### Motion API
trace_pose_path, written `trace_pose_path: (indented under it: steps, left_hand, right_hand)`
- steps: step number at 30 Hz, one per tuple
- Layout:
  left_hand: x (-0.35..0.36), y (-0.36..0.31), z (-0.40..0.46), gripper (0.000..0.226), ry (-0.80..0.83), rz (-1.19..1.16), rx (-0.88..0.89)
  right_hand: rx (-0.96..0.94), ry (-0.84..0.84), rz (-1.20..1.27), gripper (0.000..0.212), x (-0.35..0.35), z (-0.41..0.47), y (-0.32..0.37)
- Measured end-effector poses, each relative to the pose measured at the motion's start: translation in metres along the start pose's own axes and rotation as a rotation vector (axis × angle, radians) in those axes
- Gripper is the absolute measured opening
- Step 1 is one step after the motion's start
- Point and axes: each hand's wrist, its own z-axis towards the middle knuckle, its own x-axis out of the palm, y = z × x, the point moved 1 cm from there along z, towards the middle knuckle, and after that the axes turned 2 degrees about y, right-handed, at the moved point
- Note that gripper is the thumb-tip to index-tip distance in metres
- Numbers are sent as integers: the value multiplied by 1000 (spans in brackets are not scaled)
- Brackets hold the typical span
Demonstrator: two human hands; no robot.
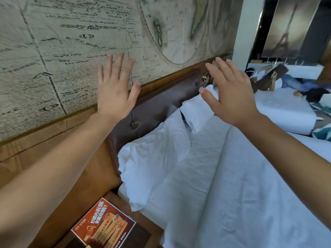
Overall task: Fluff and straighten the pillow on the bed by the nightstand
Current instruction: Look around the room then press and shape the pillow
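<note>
A crumpled white pillow (154, 158) leans against the dark brown padded headboard (157, 106), right above the nightstand. A second white pillow (195, 111) lies beyond it along the headboard. My left hand (116, 88) is raised in the air in front of the wall, fingers spread, holding nothing. My right hand (231, 93) hovers over the far pillow, also spread and empty. Neither hand touches a pillow.
A wooden nightstand (111, 196) at the bottom left carries a red printed card (105, 230). White bedding (250, 185) covers the bed to the right. A map-print wall (71, 51) rises above the headboard. Clothes and a bag (279, 77) lie on a second bed at the far right.
</note>
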Motion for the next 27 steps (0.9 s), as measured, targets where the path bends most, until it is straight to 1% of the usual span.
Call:
trace_pose_path:
  steps: [6,13,15,18,20,23,27]
  left_hand:
    - [14,-92,14,60,-10,-111,22]
    - [33,-184,16,56,17,-237,127]
    - [37,-206,21,57,23,-282,178]
    - [44,-244,31,58,45,-363,298]
    - [48,-270,37,57,33,-415,363]
    - [55,-303,41,56,-1,-502,411]
    - [64,-339,43,56,-12,-628,489]
  right_hand:
    - [55,-9,-31,69,-58,-35,-64]
    - [178,32,-98,66,-106,-88,-123]
    - [231,24,-112,66,-120,-101,-134]
    - [291,20,-173,65,-144,-123,-149]
    - [320,29,-217,67,-161,-139,-157]
    - [390,31,-304,68,-187,-158,-164]
    - [495,-6,-416,71,-218,-178,-163]
